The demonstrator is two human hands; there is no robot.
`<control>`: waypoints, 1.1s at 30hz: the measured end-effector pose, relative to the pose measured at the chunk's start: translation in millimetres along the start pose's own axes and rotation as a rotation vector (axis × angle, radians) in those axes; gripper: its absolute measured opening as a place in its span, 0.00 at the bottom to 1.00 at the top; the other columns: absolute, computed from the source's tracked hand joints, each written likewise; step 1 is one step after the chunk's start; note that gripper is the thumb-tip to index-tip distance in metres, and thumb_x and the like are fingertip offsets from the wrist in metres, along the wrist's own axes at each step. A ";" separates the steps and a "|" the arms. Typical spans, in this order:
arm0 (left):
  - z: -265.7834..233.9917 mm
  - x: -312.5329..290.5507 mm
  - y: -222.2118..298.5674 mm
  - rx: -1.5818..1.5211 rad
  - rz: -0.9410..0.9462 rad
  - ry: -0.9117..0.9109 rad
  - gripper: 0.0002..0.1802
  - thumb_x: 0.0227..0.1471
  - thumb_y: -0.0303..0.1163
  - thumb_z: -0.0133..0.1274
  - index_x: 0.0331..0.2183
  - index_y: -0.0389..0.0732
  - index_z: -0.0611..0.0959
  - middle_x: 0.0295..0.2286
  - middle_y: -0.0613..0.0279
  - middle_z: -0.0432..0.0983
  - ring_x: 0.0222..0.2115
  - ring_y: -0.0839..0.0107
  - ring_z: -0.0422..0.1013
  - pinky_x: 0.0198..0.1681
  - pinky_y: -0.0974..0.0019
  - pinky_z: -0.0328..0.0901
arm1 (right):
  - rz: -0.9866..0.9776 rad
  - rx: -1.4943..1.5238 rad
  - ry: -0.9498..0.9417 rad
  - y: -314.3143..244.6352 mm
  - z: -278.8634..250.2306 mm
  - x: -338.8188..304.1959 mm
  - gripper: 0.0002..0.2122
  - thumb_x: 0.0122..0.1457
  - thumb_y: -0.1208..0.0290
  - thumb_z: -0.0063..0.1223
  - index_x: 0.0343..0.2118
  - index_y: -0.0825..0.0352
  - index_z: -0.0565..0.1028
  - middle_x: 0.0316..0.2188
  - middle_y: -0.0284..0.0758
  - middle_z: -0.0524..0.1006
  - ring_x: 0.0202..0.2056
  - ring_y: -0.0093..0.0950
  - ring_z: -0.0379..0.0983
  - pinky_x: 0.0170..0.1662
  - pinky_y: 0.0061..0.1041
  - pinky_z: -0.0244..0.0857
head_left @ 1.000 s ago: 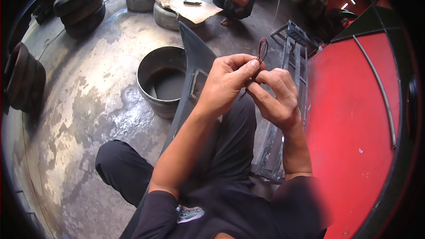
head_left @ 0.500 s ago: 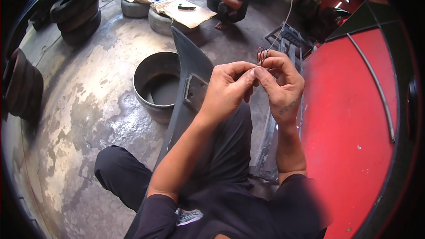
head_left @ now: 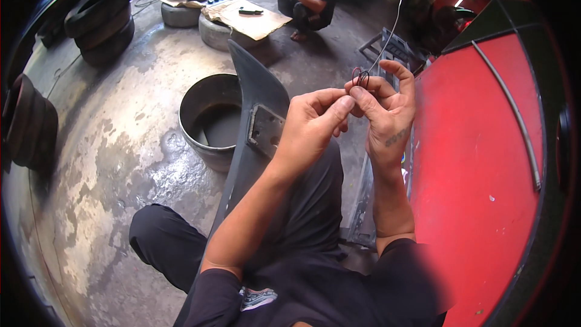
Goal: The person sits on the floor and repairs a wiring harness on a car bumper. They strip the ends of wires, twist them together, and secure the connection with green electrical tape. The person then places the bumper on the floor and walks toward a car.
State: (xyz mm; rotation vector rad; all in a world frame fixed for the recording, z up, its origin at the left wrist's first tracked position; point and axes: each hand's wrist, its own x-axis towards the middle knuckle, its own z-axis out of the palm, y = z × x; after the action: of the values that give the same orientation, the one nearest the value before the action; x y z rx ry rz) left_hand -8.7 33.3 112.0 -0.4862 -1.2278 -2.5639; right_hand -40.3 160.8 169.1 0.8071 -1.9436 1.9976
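In front of my chest, my right hand (head_left: 387, 112) pinches thin black and dark red wires (head_left: 360, 77) between thumb and index finger. Their small loops stand up above the fingertips, and its other fingers are partly raised. My left hand (head_left: 315, 121) is closed in a pinch close beside the right fingertips; whatever it holds is hidden between thumb and finger. Below the left hand, a long dark curved panel (head_left: 257, 82) with a pointed top leans along my lap. A rectangular bracket plate (head_left: 265, 128) is set in it.
A wheel rim (head_left: 187, 127) stands on the floor left of the panel. Beyond are stacked tires (head_left: 100, 39) and cardboard (head_left: 260, 21) on a tire. Another person (head_left: 308, 3) squats at the back. A red panel (head_left: 472, 145) with a grey strip lies right; a pale cable (head_left: 396, 21) hangs nearby.
My fingertips have moved slightly apart. The right hand's outer fingers have lifted and opened, while its thumb and index finger keep the wires. The view has shifted slightly.
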 end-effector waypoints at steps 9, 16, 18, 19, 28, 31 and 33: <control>3.9 -3.0 -0.9 0.135 0.016 0.083 0.16 0.64 0.36 0.62 0.41 0.31 0.89 0.27 0.66 0.78 0.25 0.81 0.68 0.29 0.73 0.63 | 0.109 0.144 -0.191 2.9 -20.8 13.0 0.22 0.61 0.79 0.64 0.58 0.77 0.74 0.39 0.35 0.82 0.43 0.21 0.78 0.50 0.21 0.71; -1.5 -2.2 0.6 0.094 -0.032 -0.001 0.18 0.64 0.37 0.61 0.41 0.27 0.88 0.27 0.64 0.79 0.27 0.78 0.71 0.31 0.71 0.65 | 0.144 -0.120 -0.356 -10.7 -30.7 27.4 0.09 0.66 0.72 0.62 0.42 0.72 0.83 0.31 0.28 0.81 0.34 0.16 0.75 0.41 0.17 0.70; -11.3 3.0 1.1 0.025 -0.060 -0.071 0.19 0.63 0.36 0.61 0.43 0.26 0.86 0.29 0.62 0.80 0.29 0.77 0.73 0.33 0.70 0.67 | 0.124 -0.113 -0.412 -12.7 -30.4 33.6 0.08 0.66 0.71 0.62 0.41 0.72 0.83 0.31 0.28 0.81 0.33 0.15 0.74 0.38 0.16 0.68; -14.8 4.3 5.5 0.021 -0.061 -0.075 0.18 0.64 0.35 0.61 0.43 0.26 0.87 0.29 0.61 0.81 0.29 0.75 0.74 0.34 0.69 0.68 | 0.106 -0.109 -0.446 -15.2 -27.2 36.9 0.09 0.66 0.71 0.62 0.41 0.72 0.83 0.31 0.28 0.81 0.32 0.14 0.74 0.37 0.16 0.67; -31.9 5.0 18.5 -0.079 0.024 -0.025 0.13 0.63 0.29 0.61 0.44 0.27 0.87 0.31 0.56 0.83 0.31 0.72 0.78 0.37 0.67 0.72 | 0.041 0.009 -0.469 -17.7 1.4 39.7 0.12 0.68 0.69 0.61 0.43 0.76 0.83 0.31 0.35 0.85 0.31 0.21 0.80 0.37 0.21 0.73; -40.8 6.7 21.2 -0.112 0.108 0.022 0.13 0.65 0.28 0.60 0.45 0.27 0.86 0.33 0.56 0.84 0.30 0.72 0.77 0.33 0.67 0.72 | -0.088 0.148 -0.441 23.7 5.5 38.9 0.11 0.68 0.68 0.59 0.44 0.70 0.84 0.31 0.30 0.83 0.33 0.15 0.78 0.36 0.16 0.69; -50.3 7.5 26.7 -0.167 0.125 0.055 0.12 0.65 0.28 0.59 0.45 0.27 0.86 0.32 0.56 0.83 0.29 0.72 0.76 0.34 0.67 0.71 | 0.048 0.024 -0.371 39.1 9.7 16.0 0.08 0.68 0.73 0.55 0.43 0.72 0.83 0.36 0.32 0.82 0.36 0.20 0.77 0.39 0.21 0.68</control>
State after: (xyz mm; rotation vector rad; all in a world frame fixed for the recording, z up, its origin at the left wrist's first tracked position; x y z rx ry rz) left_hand -15.1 -23.2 104.1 -0.5067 -0.9389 -2.5659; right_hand -72.1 144.7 144.4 1.2214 -2.1511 2.0155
